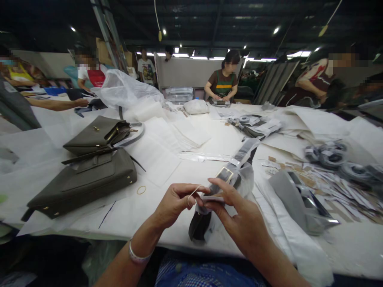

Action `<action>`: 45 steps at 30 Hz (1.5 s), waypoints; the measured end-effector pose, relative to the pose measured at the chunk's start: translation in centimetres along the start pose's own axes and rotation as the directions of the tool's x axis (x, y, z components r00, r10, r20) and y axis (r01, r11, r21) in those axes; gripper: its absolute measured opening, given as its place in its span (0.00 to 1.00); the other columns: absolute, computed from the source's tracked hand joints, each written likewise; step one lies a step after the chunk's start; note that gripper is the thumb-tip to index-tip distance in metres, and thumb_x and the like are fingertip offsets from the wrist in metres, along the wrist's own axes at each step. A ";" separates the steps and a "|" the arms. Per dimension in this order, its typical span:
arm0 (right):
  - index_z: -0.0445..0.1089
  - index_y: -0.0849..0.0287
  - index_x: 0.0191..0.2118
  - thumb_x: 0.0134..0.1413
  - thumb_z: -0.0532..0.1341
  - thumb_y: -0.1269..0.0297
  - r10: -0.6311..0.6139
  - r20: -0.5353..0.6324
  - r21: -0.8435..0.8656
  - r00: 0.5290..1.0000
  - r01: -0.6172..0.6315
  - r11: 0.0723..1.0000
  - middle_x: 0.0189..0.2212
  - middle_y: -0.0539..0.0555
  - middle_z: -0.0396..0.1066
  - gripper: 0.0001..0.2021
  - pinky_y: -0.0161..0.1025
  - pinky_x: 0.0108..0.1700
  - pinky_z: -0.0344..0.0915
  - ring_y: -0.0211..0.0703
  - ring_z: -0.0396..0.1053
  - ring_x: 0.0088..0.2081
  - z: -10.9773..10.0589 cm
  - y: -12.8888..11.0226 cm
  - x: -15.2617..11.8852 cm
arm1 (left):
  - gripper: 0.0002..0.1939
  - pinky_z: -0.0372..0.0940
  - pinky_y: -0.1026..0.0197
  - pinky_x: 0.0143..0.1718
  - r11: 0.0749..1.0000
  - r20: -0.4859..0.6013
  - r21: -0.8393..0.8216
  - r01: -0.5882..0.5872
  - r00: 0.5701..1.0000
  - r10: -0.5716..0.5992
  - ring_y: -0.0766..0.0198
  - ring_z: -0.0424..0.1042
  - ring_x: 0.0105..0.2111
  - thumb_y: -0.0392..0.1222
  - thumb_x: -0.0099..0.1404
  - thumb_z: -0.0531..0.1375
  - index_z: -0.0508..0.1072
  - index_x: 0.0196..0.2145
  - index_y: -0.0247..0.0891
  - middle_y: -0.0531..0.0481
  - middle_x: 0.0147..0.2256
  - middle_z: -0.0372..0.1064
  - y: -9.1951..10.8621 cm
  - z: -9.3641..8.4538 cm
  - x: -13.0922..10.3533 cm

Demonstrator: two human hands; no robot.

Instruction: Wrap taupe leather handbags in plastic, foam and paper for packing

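In the middle front of the head view, my left hand (179,199) pinches a thin pale string (194,191), which makes a small loop by the fingertips. My right hand (239,207) grips a small pale card tag (213,198) between thumb and fingers, close to the left fingertips. Just beneath both hands lies a dark strap (200,225) with a gold buckle (225,174), partly wrapped in clear plastic. The fingers hide part of the strap. Whether the string is tied to the tag I cannot tell.
Two dark olive handbags (86,179) lie at the left, near a rubber band (141,190). White sheets (158,147) cover mid-table. To the right are a grey tape dispenser (299,199), scattered paper tags (341,195) and coiled wrapped straps (329,153). A co-worker (223,81) stands opposite.
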State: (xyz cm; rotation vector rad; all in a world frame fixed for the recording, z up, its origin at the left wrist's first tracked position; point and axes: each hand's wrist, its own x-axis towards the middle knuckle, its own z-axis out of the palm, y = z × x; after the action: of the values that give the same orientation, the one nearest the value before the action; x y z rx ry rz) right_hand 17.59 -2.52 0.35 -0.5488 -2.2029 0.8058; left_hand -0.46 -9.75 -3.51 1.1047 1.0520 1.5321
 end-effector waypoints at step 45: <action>0.71 0.49 0.57 0.60 0.59 0.76 -0.297 -0.246 0.199 0.923 0.348 0.916 0.54 0.53 0.74 0.22 0.50 0.61 0.65 0.48 0.68 0.59 1.4 4.2 -1.8 | 0.15 0.71 0.58 0.47 0.752 -0.294 0.646 -0.130 0.867 0.402 0.57 0.76 0.45 0.46 0.73 0.54 0.74 0.51 0.39 0.44 0.46 0.76 1.3 5.0 -4.0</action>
State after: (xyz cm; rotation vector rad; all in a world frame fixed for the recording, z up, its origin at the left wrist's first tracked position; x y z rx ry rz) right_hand 18.31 -1.13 -4.14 -0.1339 -1.8981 0.7797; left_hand 4.75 -13.30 -1.79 1.4512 1.8480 1.7619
